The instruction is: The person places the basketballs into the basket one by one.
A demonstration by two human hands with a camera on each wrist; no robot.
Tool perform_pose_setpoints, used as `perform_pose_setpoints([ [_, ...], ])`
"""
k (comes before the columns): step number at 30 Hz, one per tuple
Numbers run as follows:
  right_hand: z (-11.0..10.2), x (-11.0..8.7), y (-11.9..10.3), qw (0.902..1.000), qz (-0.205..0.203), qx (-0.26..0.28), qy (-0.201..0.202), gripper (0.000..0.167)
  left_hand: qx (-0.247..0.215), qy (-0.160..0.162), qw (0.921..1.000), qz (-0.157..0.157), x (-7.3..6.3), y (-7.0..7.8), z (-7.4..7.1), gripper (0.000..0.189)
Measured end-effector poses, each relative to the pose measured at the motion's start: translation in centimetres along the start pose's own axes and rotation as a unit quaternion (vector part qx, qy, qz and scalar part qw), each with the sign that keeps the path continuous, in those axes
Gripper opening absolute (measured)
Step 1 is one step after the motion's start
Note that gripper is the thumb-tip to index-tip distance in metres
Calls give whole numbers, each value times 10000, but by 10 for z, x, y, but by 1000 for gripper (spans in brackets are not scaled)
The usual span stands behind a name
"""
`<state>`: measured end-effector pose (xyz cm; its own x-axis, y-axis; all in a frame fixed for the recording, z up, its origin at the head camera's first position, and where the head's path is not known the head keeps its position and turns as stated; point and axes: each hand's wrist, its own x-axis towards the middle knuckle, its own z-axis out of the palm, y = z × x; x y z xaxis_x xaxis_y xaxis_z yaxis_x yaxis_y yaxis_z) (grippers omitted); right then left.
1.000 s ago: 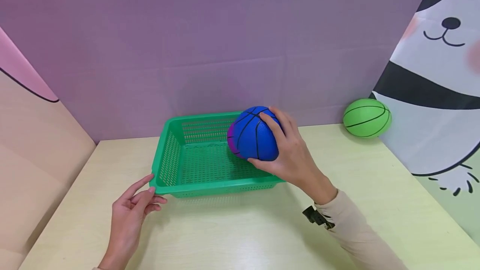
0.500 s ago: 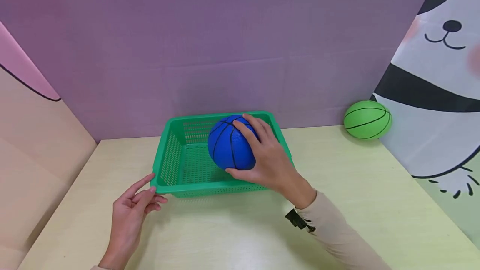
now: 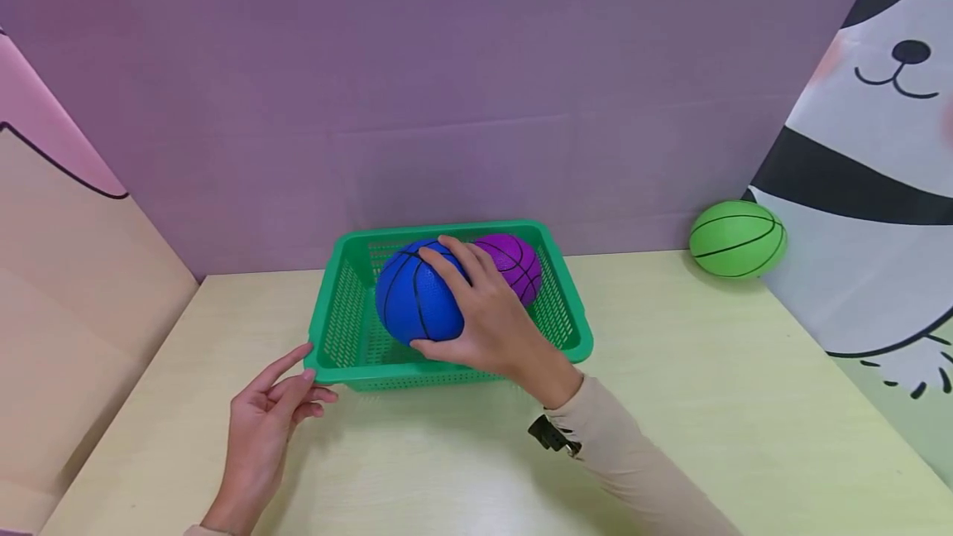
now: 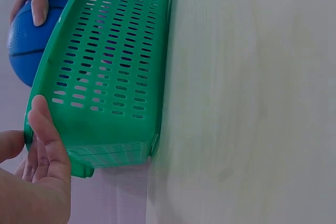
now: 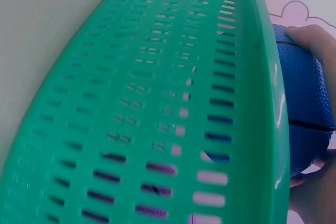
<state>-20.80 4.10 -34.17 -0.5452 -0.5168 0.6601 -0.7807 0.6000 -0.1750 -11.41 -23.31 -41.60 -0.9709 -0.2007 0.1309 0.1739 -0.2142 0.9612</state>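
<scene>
My right hand (image 3: pixel 480 308) grips a blue ball (image 3: pixel 413 296) with black lines, fingers over its top and thumb at its near side. The ball is over the left half of a green slotted basket (image 3: pixel 439 375); the right wrist view shows the blue ball (image 5: pixel 304 103) partly above the rim. Inside the basket on the right sits a purple ball (image 3: pixel 514 267), partly behind my right hand. My left hand (image 3: pixel 260 428) pinches the basket's near-left corner between thumb and fingers; in the left wrist view the fingers (image 4: pixel 47 140) lie along the rim's outside.
A green ball (image 3: pixel 737 240) with black lines rests on the pale wooden table (image 3: pixel 670 337) at the back right, beside the panda-print panel (image 3: pixel 856 180). A purple cloth wall (image 3: pixel 447 89) stands right behind the basket.
My right hand has carried the blue ball leftward and lower over the basket, uncovering the purple ball on the right. My left hand stays on the corner.
</scene>
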Motion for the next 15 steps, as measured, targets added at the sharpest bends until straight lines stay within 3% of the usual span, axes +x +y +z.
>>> perform_pose_setpoints([
  [15, 20, 4, -7, 9975, 490, 149, -497, 97, 64, 24, 9999, -87, -1, 0, 0, 45],
])
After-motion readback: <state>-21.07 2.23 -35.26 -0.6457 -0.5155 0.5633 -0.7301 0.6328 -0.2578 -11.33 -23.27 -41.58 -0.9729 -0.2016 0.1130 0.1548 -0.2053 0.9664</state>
